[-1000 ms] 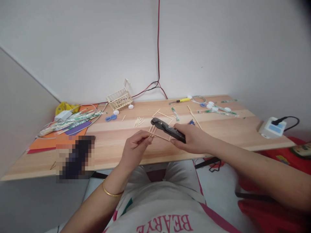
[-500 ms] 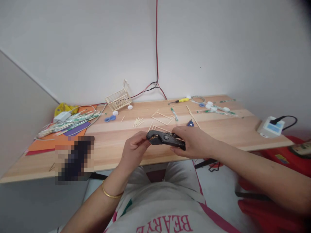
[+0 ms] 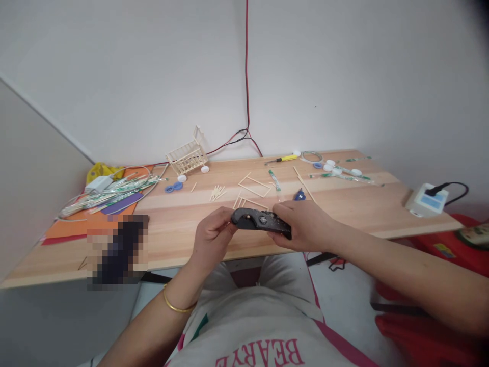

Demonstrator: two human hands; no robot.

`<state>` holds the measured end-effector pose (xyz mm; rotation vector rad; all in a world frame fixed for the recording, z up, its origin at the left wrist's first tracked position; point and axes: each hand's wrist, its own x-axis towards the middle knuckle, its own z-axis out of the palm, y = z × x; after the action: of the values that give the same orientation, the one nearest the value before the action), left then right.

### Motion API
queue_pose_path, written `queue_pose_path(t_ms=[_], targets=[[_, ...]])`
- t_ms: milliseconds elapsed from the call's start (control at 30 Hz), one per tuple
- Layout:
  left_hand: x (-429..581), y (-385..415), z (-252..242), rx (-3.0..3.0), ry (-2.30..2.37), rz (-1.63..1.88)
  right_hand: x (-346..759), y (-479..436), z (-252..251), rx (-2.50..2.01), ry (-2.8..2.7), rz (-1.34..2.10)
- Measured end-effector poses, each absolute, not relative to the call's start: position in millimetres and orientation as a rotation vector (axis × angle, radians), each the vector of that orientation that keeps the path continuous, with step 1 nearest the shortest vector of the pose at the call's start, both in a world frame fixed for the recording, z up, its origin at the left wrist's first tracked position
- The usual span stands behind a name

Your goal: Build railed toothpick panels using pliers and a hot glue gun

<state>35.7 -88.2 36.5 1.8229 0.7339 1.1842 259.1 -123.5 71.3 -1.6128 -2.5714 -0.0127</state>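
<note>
My right hand (image 3: 305, 225) is wrapped round the handles of black pruning shears (image 3: 263, 220), held level above the table's front edge. Their jaws point left. My left hand (image 3: 213, 235) is closed in a pinch right at the jaw tips; what sits between its fingers is hidden. Just behind the shears lie flat frames of thin wooden sticks, one a rectangle (image 3: 254, 184), the other a partly covered frame (image 3: 250, 203). A small pile of short cut sticks (image 3: 217, 192) lies behind my left hand.
A stick-built cart-like model (image 3: 187, 157) stands at the back left. Blue caps (image 3: 173, 187), packaged sticks (image 3: 114, 196) and coloured sheets lie left. A yellow-handled screwdriver (image 3: 286, 158), a dark blue bottle (image 3: 300, 194) and a white plug box (image 3: 427, 200) are rightward.
The shears' handles have been squeezed closer together and their jaws have turned slightly. Both hands stay in nearly the same place.
</note>
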Motion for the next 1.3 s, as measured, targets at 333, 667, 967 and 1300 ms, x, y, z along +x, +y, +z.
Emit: queue_pose_path(t_ms=[333,667,967,1300], targets=[[41,-81,24,1.205,0.83,1.102,343,-86,69,-2.275,-2.029,0.01],[50,-72,11,0.763,0.771,0.969,438,-90,4,-2.404,-1.867,-0.256],[61,-62,6,0.708,0.824,0.889,367,-79,38,-1.753,-1.983,-0.181],[70,-64,10,0.6,0.826,0.679,260,-72,18,-0.703,-2.354,0.332]])
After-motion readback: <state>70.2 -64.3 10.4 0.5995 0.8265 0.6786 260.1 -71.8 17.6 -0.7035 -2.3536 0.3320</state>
